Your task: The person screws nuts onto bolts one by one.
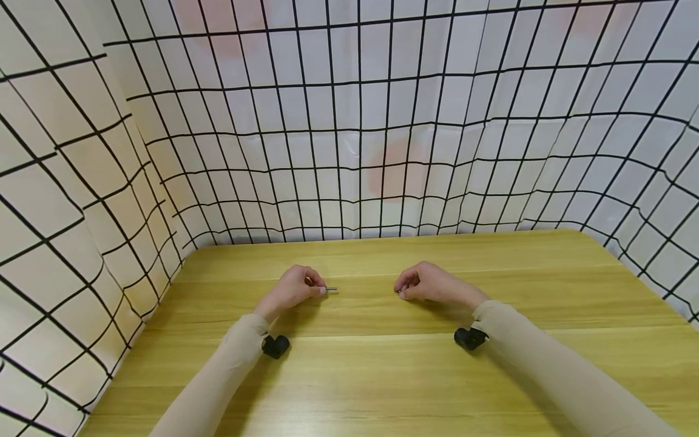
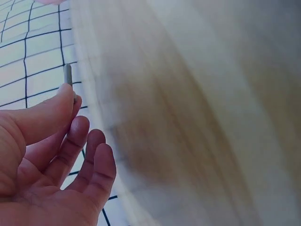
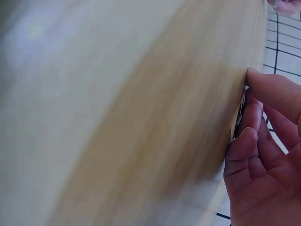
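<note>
Pinching a rod, the left hand faces the right hand, which grips a mostly hidden piece; gridded sheeting borders the table.

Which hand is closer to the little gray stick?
The left hand: its thumb and finger pinch the gray stick, one end poking out. The right hand is off to the right, apart from it.

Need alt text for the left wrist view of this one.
The left hand pinches a slim grey rod between thumb and forefinger, its free end pointing up in the picture. Behind it are a white backdrop with black grid lines and, to the right, a blurred wood-grain tabletop.
</note>
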### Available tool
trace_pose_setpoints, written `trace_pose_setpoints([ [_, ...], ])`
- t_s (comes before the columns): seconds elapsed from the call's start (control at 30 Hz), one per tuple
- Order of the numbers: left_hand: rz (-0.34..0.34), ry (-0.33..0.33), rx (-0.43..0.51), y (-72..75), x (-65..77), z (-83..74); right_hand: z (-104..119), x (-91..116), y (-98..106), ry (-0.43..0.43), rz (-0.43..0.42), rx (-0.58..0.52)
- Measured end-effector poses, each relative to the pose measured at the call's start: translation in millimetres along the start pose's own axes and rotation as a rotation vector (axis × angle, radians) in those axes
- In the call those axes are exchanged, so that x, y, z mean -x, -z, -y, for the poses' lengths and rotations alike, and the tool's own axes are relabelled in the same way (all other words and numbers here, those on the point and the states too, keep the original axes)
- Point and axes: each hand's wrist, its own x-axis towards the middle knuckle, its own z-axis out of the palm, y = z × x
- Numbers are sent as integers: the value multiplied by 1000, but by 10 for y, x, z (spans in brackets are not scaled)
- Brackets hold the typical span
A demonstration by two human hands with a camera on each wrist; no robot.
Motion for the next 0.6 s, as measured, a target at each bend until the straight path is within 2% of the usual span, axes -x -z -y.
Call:
trace_pose_setpoints([
  [0.13, -25, -27, -34, 3, 11, -32, 6, 8, -4, -8, -6, 1],
  [0.3, -94, -79, -65, 20, 41, -104, 12, 21, -10, -25, -14, 7],
  [0.47, -178, -124, -59, 39, 82, -173, 20, 29, -16, -24, -24, 9],
  [0.6, -217, -137, -53, 44, 99, -208, 22, 27, -23, -18, -26, 10],
])
